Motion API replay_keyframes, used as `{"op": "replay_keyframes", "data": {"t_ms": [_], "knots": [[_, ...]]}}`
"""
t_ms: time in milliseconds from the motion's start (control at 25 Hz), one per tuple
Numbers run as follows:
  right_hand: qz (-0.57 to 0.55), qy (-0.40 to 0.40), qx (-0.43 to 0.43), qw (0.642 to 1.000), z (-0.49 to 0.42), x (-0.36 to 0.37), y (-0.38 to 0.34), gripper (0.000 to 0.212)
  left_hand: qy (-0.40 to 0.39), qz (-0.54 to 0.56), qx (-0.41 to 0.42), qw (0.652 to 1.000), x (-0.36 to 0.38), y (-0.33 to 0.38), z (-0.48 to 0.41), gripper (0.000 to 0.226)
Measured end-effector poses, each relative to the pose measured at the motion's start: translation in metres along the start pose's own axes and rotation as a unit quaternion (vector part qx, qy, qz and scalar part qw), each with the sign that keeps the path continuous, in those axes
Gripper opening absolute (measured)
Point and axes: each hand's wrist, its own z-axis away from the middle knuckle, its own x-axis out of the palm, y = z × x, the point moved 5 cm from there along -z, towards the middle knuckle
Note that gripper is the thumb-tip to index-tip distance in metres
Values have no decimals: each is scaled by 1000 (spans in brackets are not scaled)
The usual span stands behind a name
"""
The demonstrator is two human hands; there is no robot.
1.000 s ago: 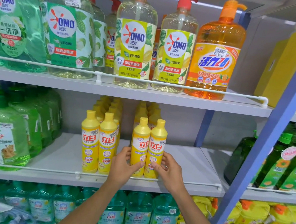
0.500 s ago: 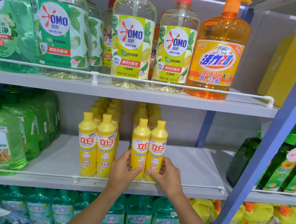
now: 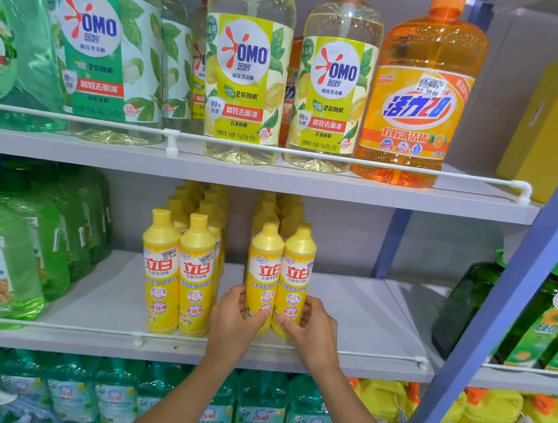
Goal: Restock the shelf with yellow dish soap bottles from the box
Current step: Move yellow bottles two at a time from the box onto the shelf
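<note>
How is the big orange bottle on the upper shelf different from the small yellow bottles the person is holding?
The orange bottle is translucent and wide-bodied; the yellow bottles are opaque and slim. The orange bottle has a pump top and a price sticker; the yellow bottles have plain caps. The orange bottle stands untouched, while the left hand and right hand each hold a yellow bottle on the middle shelf. All stand upright, labels forward.

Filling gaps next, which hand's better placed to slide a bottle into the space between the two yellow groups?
Left, probably. The left hand sits beside that gap; the right hand is on the far bottle.
</note>
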Motion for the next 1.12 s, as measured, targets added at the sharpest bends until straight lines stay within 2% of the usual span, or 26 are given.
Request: {"op": "replay_keyframes", "data": {"t_ms": [200,440,640,960,1120], "knots": [[-21,1,4,1000,-9,4,-2,54,16,-22,10,1000,2,6,-7,46],[-28,-5,-3,1000,-23,12,-1,55,11,-22,-2,1000,5,2,-24,55],[-21,-3,1,1000,-31,17,2,57,12,-17,-16,1000,6,0,-28,49],[-26,-2,-6,1000,-28,15,1,57,31,-21,-8,999,5,2,-26,53],[-28,-12,-4,1000,-28,16,0,54,16,-27,-16,999,5,-1,-29,54]]}}
